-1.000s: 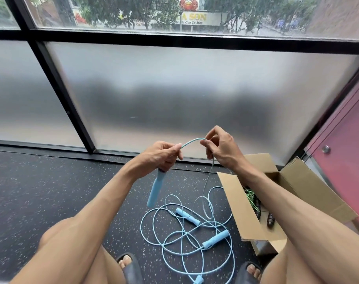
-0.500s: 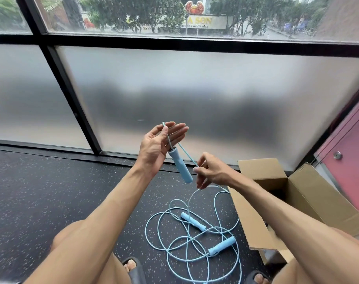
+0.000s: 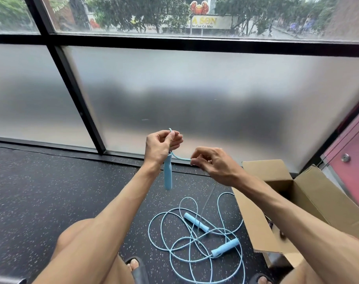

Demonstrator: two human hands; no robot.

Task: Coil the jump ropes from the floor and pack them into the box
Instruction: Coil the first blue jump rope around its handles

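Two hands hold one blue jump rope [image 3: 181, 158] up in front of you. Your left hand [image 3: 161, 147] is raised, with its thumb and fingers curled and pinched on the rope right above the handle [image 3: 167, 175]. The handle hangs straight down below your palm, and a small loop of rope sticks up over your fingertips.

From there the rope runs a short way across to your right hand [image 3: 217, 163], which sits a bit lower and to the right. Its thumb and first finger are pressed together on the rope; the other fingers curl loosely.

Below your right hand the rope drops to the floor [image 3: 51, 191] as a thin, blurry line. It lands in a messy pile of blue loops [image 3: 195, 239] between your feet, with two more blue handles [image 3: 225, 247] lying in it.

The open cardboard box [image 3: 254, 226] stands just to the right of the pile, near your right arm. Something dark lies inside it — too hidden to tell what.
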